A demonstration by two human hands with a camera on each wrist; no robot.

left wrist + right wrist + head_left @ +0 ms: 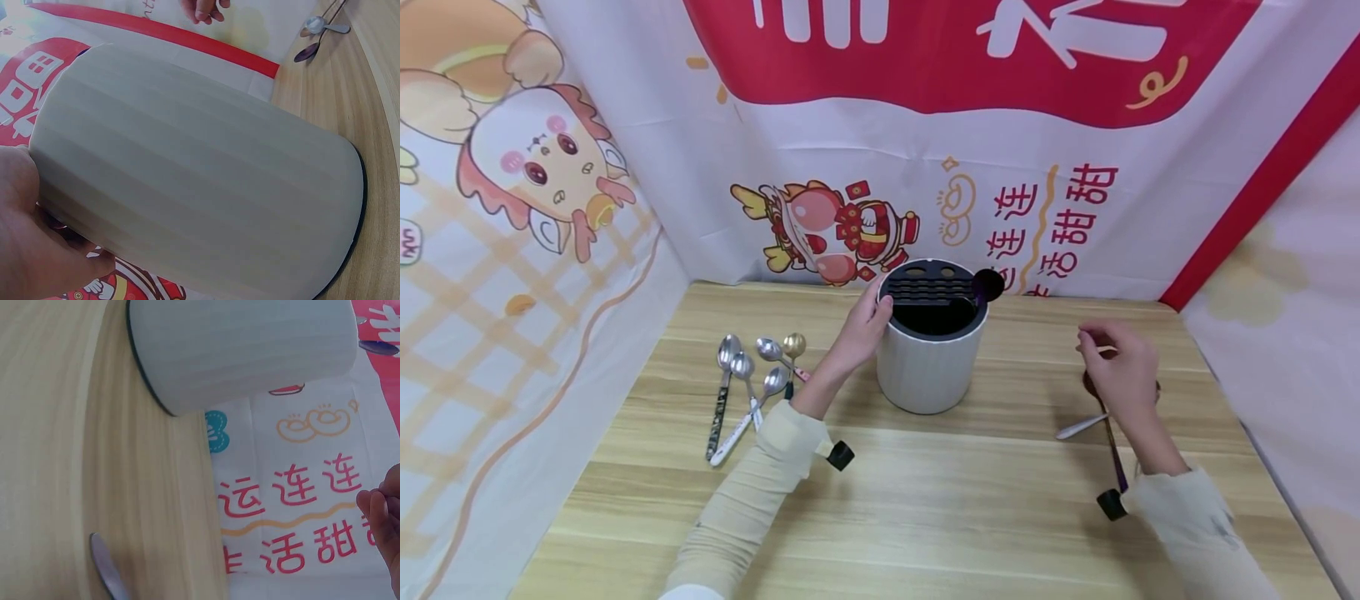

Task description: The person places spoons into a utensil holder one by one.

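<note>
A white ribbed utensil holder (928,367) with a black slotted top stands upright near the back of the table. My left hand (867,321) grips its left side at the rim, thumb at the edge. A dark purple spoon (988,284) stands in it, bowl up at the right. My right hand (1120,367) hovers at the right with loosely bent fingers; nothing shows between them. Below that hand, a dark long-handled spoon (1116,458) and a light-handled spoon (1078,427) lie crossed, their bowls partly hidden in the head view.
Several metal spoons lie left of the holder, among them one with a dark patterned handle (718,417) and one with a white handle (733,437). A printed cloth (850,150) hangs behind the table (940,508), and more cloth hangs at both sides.
</note>
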